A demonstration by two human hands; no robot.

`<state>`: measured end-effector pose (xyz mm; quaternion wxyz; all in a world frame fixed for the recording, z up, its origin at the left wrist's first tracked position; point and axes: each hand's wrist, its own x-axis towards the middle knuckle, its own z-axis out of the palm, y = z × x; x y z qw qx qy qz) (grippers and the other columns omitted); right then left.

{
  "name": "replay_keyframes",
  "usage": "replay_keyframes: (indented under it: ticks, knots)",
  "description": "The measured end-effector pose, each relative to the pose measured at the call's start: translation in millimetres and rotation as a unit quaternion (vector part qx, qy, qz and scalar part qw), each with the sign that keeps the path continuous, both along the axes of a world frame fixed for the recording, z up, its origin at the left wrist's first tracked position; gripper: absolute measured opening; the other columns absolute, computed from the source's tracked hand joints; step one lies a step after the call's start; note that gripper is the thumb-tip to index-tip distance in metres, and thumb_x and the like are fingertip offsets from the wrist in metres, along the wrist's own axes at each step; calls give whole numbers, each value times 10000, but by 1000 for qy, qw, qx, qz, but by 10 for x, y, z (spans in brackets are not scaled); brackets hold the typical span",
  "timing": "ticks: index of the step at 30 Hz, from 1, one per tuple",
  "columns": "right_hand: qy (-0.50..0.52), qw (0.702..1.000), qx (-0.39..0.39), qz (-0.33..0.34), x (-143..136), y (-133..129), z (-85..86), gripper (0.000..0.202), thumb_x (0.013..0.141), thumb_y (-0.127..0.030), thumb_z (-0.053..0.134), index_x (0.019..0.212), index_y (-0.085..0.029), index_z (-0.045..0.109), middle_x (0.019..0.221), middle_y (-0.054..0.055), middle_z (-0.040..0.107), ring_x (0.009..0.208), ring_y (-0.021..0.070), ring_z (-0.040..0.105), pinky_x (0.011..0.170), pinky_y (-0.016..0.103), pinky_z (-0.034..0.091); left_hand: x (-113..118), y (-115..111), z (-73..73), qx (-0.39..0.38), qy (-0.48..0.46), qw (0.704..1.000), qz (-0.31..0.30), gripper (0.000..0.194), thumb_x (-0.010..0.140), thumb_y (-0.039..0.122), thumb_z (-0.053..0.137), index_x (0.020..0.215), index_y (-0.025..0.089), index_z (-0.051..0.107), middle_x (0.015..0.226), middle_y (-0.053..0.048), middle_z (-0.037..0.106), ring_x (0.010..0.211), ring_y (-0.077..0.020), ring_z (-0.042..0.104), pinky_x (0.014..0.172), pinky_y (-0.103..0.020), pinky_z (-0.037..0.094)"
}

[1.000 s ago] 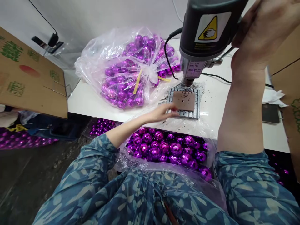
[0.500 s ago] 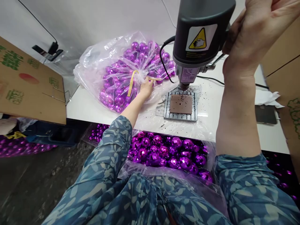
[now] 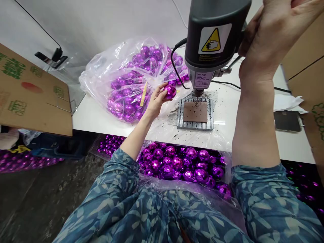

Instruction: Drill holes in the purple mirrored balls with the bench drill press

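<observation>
My left hand [image 3: 156,100] pinches a shiny purple faceted ball [image 3: 170,91] between thumb and fingers, just left of the drill press [image 3: 212,40]. My right hand [image 3: 270,33] is raised at the upper right, curled at the side of the machine head. Its grip seems to be on the drill press lever [image 3: 235,62], partly hidden behind the wrist. Below the chuck [image 3: 197,92], a brown block [image 3: 195,112] with a small hole lies on a slotted metal base [image 3: 180,123]. Dark shavings are scattered around it.
A clear plastic bag [image 3: 93,74] of purple balls rests on the white table [image 3: 88,118]. More faceted balls [image 3: 177,162] lie in a plastic-lined container at my lap. A phone [image 3: 287,120], white tissue [image 3: 288,103] and cardboard box [image 3: 32,91] flank the work area.
My left hand has come away from the bag's gathered middle and turned, now showing a purple ball in its fingers. My right hand stays at the drill press, almost unmoved.
</observation>
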<state>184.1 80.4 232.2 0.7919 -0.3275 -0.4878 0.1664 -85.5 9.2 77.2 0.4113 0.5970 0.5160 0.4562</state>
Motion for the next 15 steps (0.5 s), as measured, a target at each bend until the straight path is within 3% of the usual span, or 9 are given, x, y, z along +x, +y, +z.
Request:
replay_keyframes:
  ticks: [6,11,15]
  knots:
    - [-7,1000,12,-8,32,129,-45,550,995,14,399,634,-216,53,622,-18,57,472,-20,175,603,281,63,194,-145,-62,-109,-94,986,-89,763,1035,839,418,1451,243,649,1215,-164,798,1149,-308,778,926,-494,661]
    - [-19,1000,22,-10,53,156,-66,563,1006,-1,415,651,-209,31,654,-16,30,502,-19,168,605,273,76,381,-176,-179,-151,-144,976,-65,691,1004,836,523,1252,228,739,1136,-152,822,1058,-299,794,861,-493,665]
    - [-43,999,-9,-25,-3,50,6,585,1025,-14,422,635,-207,31,625,-21,28,501,-15,151,608,276,79,438,-221,-235,-174,-162,970,-51,616,939,781,698,1219,233,708,1233,-126,813,1085,-281,793,827,-433,665]
